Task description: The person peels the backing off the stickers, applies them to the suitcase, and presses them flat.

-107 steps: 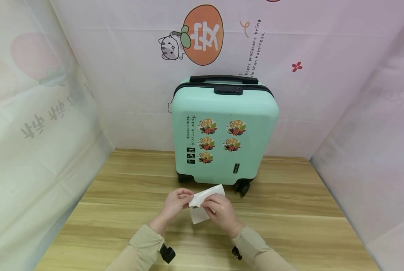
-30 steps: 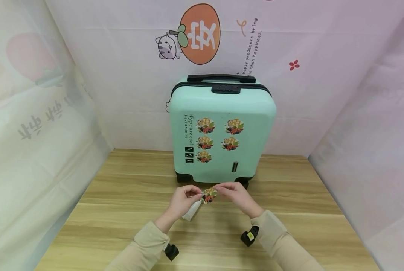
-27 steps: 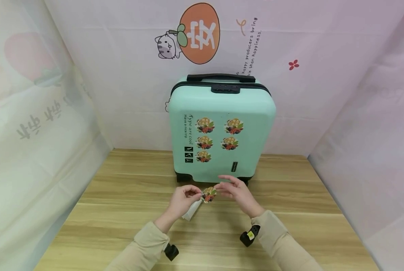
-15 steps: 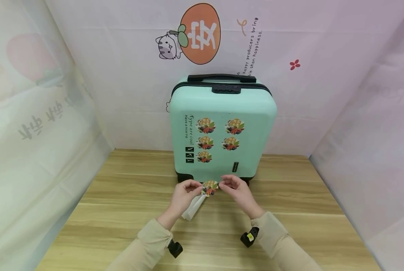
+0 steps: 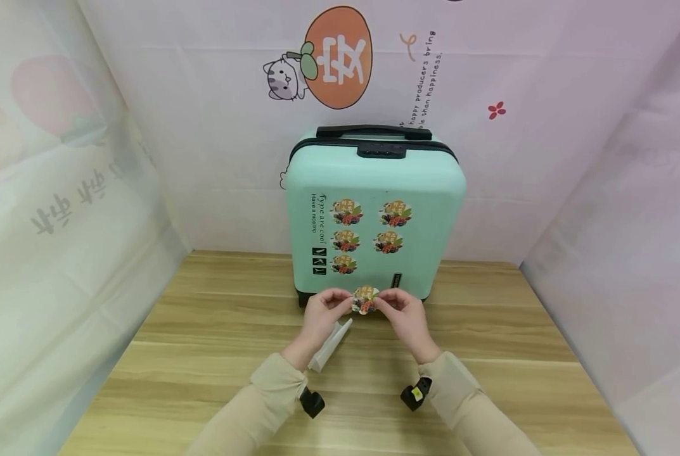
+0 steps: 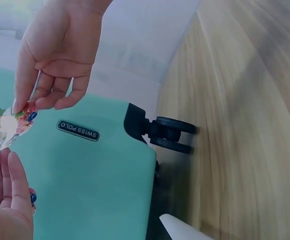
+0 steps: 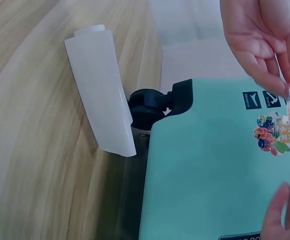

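Observation:
A round fruit-print sticker [image 5: 364, 299] is held up in front of the lower part of a mint-green suitcase [image 5: 385, 177]. My left hand [image 5: 322, 316] pinches its left edge, while my right hand [image 5: 405, 313] pinches the right edge, as the left wrist view also shows at the sticker [image 6: 4, 125]. Several matching stickers [image 5: 388, 242] sit in two columns on the suitcase front. A folded white paper [image 5: 331, 345] lies on the table below my left hand; in the right wrist view this paper [image 7: 99, 90] is seen near a black wheel.
The suitcase stands upright on a wooden table [image 5: 220, 316], its black wheels [image 6: 172, 132] at the bottom. Behind it hangs a printed cloth [image 5: 225, 139], with more cloth on both sides. A small black label [image 6: 78, 130] is on the lower front.
Earlier both hands held the white paper; it now lies on the table. The sticker has since risen toward the suitcase, and my right hand, briefly loosened from it, now pinches its right edge.

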Tool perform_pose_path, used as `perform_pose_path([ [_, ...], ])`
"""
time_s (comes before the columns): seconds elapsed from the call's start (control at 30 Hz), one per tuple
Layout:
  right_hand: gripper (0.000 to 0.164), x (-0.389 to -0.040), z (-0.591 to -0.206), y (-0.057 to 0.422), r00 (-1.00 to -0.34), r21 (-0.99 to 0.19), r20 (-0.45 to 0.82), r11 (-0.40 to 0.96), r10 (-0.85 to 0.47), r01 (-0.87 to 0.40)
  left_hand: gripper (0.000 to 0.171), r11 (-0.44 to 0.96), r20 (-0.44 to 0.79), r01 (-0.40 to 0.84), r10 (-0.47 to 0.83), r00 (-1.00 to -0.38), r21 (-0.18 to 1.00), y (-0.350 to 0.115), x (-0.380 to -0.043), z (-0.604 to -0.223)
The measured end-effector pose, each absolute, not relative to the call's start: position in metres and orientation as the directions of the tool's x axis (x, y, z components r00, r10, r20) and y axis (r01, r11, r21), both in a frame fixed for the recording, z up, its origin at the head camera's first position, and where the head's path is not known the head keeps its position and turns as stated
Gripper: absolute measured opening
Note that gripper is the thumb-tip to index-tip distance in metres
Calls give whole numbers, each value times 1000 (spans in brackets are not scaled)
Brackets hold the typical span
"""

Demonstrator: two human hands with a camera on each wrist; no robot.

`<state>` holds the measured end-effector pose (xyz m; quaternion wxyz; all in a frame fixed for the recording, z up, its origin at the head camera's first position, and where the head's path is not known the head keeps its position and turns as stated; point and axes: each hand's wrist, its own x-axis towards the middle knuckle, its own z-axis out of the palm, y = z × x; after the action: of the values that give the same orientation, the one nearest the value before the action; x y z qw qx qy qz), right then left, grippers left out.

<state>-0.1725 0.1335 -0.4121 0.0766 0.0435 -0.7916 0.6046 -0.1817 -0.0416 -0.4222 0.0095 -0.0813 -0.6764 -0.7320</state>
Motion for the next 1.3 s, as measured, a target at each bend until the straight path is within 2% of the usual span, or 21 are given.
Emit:
perform_pose_path([
  [0.33,15,-188,-412,135,-920,-888,352,372,171,-271,22,-44,122,119,72,-990,992,-24,-197,-415],
  [0.87,13,-216,-415,143,-861,-860,431,413,271,-300,30,39,210,220,180,-961,975,-11,-220,-417],
  [1.13,15,-223,-417,141,-843,-832,446,486,302,-266,32,43,210,224,208,-955,974,-12,-205,-392],
  [1.3,16,-225,-420,139,-804,-795,493,548,333,-260,33,67,231,249,208,-951,966,-10,-207,-395],
])
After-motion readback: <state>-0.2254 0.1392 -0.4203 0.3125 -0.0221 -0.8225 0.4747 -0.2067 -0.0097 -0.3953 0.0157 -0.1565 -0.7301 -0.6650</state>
